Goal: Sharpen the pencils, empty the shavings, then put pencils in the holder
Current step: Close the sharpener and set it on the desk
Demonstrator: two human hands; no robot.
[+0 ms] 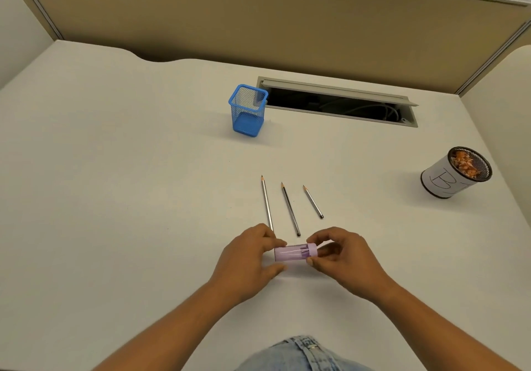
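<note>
Here both hands meet over the near part of the white desk (115, 169) and hold one purple sharpener (296, 252), which lies on its side between them. The left hand (250, 258) grips its clear body end with thumb and fingers closed around it. The right hand (342, 251) pinches the cap end between thumb and fingertips.

Just beyond the hands three pencils (290, 209) lie side by side on the desk, apart from each other, with sharp tips pointing away from the person. The left pencil is partly hidden by the left hand.

Farther back a blue mesh holder (247, 110) stands upright with no pencil in it, beside a cable slot (339, 103). On the right, well apart, a round bin (457, 172) wrapped in white paper holds orange shavings (464, 164).
</note>
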